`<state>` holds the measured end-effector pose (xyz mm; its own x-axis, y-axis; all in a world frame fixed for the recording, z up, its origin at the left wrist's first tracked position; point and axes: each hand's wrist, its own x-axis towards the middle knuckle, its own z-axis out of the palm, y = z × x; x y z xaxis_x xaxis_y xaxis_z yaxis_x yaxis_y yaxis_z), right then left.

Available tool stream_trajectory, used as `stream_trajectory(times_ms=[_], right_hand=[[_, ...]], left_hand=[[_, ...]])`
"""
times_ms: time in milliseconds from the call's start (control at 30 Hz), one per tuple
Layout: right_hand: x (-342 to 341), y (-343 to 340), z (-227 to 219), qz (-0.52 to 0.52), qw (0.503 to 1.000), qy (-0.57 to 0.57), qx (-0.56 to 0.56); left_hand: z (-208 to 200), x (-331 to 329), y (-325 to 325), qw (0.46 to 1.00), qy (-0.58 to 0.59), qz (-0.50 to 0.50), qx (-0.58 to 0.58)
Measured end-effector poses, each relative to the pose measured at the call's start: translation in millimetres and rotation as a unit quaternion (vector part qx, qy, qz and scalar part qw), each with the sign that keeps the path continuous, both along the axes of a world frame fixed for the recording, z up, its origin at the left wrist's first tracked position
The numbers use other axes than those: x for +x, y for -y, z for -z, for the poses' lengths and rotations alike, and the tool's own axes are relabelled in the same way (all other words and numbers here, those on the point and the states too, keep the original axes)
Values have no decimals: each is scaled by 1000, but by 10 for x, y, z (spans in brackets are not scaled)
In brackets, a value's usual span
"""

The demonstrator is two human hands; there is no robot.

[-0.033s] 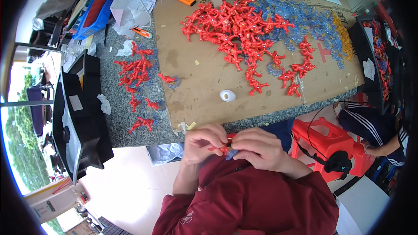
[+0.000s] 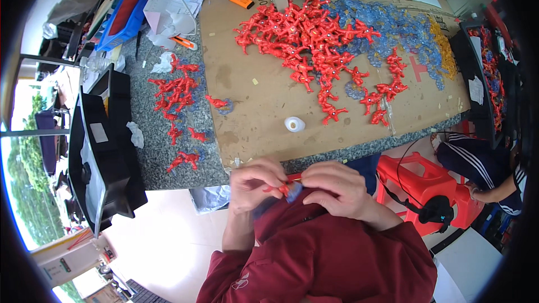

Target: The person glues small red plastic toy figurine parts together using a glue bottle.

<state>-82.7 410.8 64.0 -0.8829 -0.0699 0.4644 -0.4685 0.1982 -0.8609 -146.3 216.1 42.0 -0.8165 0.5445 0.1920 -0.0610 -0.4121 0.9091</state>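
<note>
The held figure (image 2: 284, 189) is red, its piece (image 2: 294, 193) translucent blue. The heaped figures (image 2: 297, 39) are red too, the loose pieces (image 2: 387, 28) translucent blue, the small parts (image 2: 441, 49) deep yellow. The cardboard (image 2: 252, 106) is brown with darker blotches, the surface (image 2: 150, 163) speckled grey. The shirt (image 2: 348, 258) is maroon, the stool (image 2: 432, 180) bright red, the trousers (image 2: 466, 160) navy with white stripes, the cutter (image 2: 240, 0) orange and black
</note>
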Motion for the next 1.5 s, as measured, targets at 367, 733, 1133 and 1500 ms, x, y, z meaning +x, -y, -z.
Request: stream_trajectory(times_ms=[367, 733, 1133, 1500], right_hand=[[-514, 104, 163, 189, 966, 5, 176], [-127, -386, 274, 231, 965, 52, -110], [58, -484, 452, 174, 957, 111, -203], [83, -391, 175, 161, 977, 120, -74]], left_hand=[[-312, -442, 104, 685, -383, -270, -558], [-243, -289, -964, 760, -437, -158, -454], [-279, -309, -902, 798, -358, -65, -481], [-92, -52, -358, 924, 381, -29, 9]])
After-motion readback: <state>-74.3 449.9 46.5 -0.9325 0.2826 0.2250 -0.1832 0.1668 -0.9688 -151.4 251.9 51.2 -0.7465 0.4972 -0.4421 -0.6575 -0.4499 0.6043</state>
